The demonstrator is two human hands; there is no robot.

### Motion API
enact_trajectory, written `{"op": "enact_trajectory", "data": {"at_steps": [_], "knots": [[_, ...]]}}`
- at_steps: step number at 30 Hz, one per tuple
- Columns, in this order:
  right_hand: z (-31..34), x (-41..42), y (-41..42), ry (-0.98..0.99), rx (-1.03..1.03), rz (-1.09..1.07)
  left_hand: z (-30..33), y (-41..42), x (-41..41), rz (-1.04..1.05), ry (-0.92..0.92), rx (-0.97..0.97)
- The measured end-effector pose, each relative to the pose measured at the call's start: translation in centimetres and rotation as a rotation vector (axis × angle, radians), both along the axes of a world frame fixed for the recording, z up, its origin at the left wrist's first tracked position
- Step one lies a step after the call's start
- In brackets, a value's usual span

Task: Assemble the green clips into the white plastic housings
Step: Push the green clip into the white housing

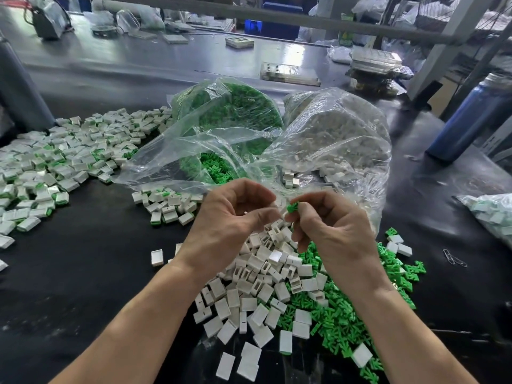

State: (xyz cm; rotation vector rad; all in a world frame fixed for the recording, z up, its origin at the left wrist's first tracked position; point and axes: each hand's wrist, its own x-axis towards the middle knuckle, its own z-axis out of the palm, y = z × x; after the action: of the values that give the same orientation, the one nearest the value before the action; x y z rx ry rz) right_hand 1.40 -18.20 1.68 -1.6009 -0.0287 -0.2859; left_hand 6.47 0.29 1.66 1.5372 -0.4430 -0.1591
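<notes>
My right hand (329, 231) pinches a small green clip (292, 208) between thumb and fingertips. My left hand (230, 220) is curled round a white housing (280, 209), of which only a sliver shows beside the clip. Both hands hover together above a loose heap of white housings (260, 289). Green clips (343, 322) lie scattered under and to the right of that heap. A wide spread of white housings with green showing at their ends (58, 162) covers the black table at the left.
Two open clear plastic bags stand behind my hands, one holding green clips (230, 115), one holding white housings (340, 128). A blue bottle (468, 117) stands at the right, another bag of parts (493, 214) at the right edge, a paper clip (454, 257) nearby.
</notes>
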Motion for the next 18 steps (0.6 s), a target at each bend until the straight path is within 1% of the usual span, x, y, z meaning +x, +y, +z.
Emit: {"op": "enact_trajectory", "data": {"at_steps": [5,14,18], "knots": [[-0.05,0.08,0.21,-0.002,-0.017,-0.016,-0.22,-0.47,-0.34,-0.02,-0.039,0.05],[-0.1,-0.05,0.3,-0.009,-0.028,-0.008,-0.55,-0.75,-0.38,0.006,-0.019,0.045],[-0.04,-0.16,0.31,0.005,-0.072,-0.001,-0.62,-0.85,-0.29,0.043,-0.04,0.059]]}}
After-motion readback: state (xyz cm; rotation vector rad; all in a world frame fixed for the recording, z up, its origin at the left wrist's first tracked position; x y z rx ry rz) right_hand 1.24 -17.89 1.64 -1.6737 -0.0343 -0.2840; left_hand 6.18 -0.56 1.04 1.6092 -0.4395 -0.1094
